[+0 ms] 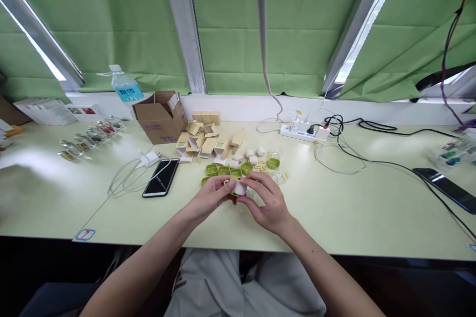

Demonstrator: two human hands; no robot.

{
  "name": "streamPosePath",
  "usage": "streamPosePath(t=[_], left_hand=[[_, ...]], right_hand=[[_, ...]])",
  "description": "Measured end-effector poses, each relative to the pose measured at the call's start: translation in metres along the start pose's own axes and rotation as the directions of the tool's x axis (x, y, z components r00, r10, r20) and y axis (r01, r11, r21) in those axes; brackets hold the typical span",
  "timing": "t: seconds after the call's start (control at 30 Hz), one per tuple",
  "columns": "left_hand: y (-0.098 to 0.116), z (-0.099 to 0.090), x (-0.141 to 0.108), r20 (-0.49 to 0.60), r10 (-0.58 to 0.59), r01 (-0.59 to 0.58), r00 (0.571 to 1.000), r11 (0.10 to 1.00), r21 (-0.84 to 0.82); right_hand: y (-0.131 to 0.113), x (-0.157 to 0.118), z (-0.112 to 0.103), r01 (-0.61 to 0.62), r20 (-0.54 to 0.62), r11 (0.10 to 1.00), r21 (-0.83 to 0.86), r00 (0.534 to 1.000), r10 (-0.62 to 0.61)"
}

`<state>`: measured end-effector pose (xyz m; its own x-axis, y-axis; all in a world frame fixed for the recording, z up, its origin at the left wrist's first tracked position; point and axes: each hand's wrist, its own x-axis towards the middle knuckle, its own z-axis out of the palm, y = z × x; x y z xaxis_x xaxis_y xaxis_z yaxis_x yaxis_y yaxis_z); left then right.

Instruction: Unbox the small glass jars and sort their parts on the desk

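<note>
Near the front edge of the pale cream worktop point(357, 208), the person's 2 bare hands meet over a small white rounded piece point(240, 188), held just above the surface. The right hand point(270, 204) has its grip closed on the piece between thumb and fingertips; the left hand point(206, 201) grasps it from the other side. The step in hand looks like close fingertip handling of this 1 piece against something green at its edge; any next move would seem to call for a light, steady grip and careful alignment. Just beyond are glossy green square cups point(223, 171), more white pieces point(253, 160), thin yellow rings point(261, 167) and clear plastic domes point(280, 175), with opened small cardboard boxes point(208, 146) farther back. The fingers cover much of the held piece, so its underside and its join with the green part cannot be made out. The domes nearly vanish against the worktop, and the right-hand black phone point(446, 189) is cut off by the picture's edge.
</note>
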<state>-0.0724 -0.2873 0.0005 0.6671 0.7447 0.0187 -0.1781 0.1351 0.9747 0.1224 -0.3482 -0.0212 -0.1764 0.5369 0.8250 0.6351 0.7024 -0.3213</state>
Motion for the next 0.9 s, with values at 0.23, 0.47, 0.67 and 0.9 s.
streamPosePath(t=[0.23,0.47,0.67,0.9], left_hand=[[0.002,0.007,-0.006,-0.070,-0.036,0.038,0.997,0.999,0.035],[0.030,0.000,0.040,-0.007,0.287,-0.241,0.958,0.817,0.524],[0.027,-0.015,0.075,0.046,0.437,-0.330,0.898,0.601,0.728],[0.008,-0.015,0.071,0.034,0.479,-0.337,0.877,0.564,0.753]], right_hand=[[0.003,0.005,-0.006,0.172,0.090,0.985,0.025,0.981,-0.173],[0.032,0.047,-0.006,0.239,0.123,0.953,-0.188,0.968,-0.218],[0.061,0.063,0.007,0.072,0.073,0.973,-0.217,0.996,-0.057],[0.061,0.052,0.014,0.038,0.076,0.958,-0.283,0.997,-0.017]])
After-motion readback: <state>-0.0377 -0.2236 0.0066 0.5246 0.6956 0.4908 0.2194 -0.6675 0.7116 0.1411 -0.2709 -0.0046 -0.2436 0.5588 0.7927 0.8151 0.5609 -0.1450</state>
